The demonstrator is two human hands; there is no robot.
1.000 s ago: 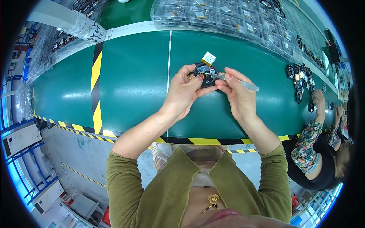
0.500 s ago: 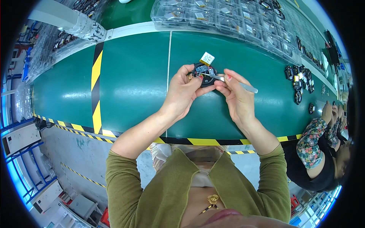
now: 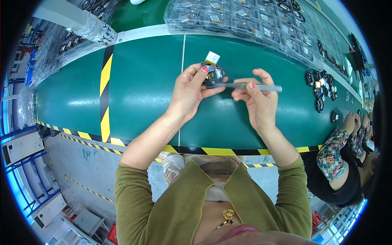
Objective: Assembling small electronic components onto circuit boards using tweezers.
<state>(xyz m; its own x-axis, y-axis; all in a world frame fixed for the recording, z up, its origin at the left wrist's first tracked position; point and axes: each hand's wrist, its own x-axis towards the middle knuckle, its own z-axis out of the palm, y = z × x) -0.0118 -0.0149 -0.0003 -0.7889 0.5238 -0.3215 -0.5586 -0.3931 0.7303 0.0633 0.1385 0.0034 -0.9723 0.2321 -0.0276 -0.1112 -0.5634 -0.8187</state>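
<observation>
My left hand (image 3: 188, 87) is closed round a small black round device (image 3: 213, 76) whose open housing shows its inner parts. A silvery-white battery pack (image 3: 212, 58) with a yellow edge sticks up from the device's far side. My left thumb presses on the inside of the housing. Just to the right, my right hand (image 3: 259, 98) pinches a pair of grey tweezers (image 3: 267, 87) between thumb and fingers. The tweezers lie nearly level and their tip, smeared by motion, points at the device's near right edge; whether it touches cannot be told.
Clear plastic trays (image 3: 228, 20) filled with similar devices line the far side of the green table (image 3: 143, 90). A cluster of black devices (image 3: 320, 85) lies at the right, with a single one (image 3: 334, 116) nearer. Beyond it are a co-worker's hands (image 3: 354, 121). Striped tape (image 3: 220, 151) marks the front edge.
My right hand has drawn the tweezers back rightward from inside the device and turned them more level. My left hand has shifted slightly left with the device, its thumb now further onto the housing.
</observation>
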